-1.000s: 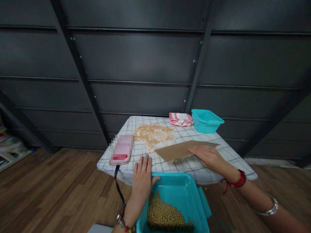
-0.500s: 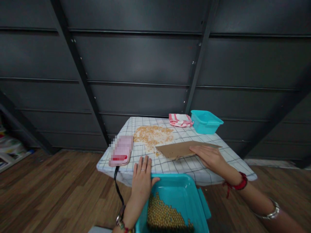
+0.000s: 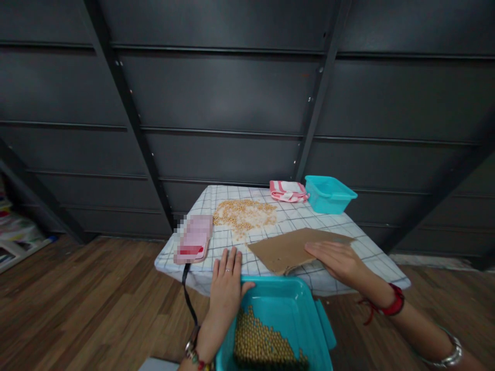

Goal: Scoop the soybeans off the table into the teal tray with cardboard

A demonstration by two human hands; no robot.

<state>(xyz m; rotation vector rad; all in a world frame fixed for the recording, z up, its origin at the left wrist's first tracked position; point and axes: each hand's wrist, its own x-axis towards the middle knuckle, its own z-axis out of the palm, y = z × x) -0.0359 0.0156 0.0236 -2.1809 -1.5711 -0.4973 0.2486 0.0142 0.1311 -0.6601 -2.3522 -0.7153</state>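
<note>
My left hand (image 3: 226,286) lies flat at the table's front edge, fingers stretched over the cloth and the thumb on the rim of a teal plastic bin (image 3: 284,304). Round yellowish beans (image 3: 263,342) fill the near part of that bin. A bent piece of brown cardboard (image 3: 282,250) is in my right hand (image 3: 336,260), with the fingers on top and the thumb hidden. It tilts over the cloth, its lower edge close to the bin's far rim. Farther back, pale split beans (image 3: 243,214) are spread across the cloth.
A checked white cloth (image 3: 228,260) covers the small table. On it are a pink phone (image 3: 199,237) with a black strap at the left, a folded red-and-white towel (image 3: 288,190), and a small turquoise basket (image 3: 328,198) at the back right. Dark wall panels (image 3: 220,93) stand behind.
The cardboard's near edge has come toward me, down to the bin's rim, and more of its top face shows. My right hand moved slightly nearer and rightward; my left hand stays put.
</note>
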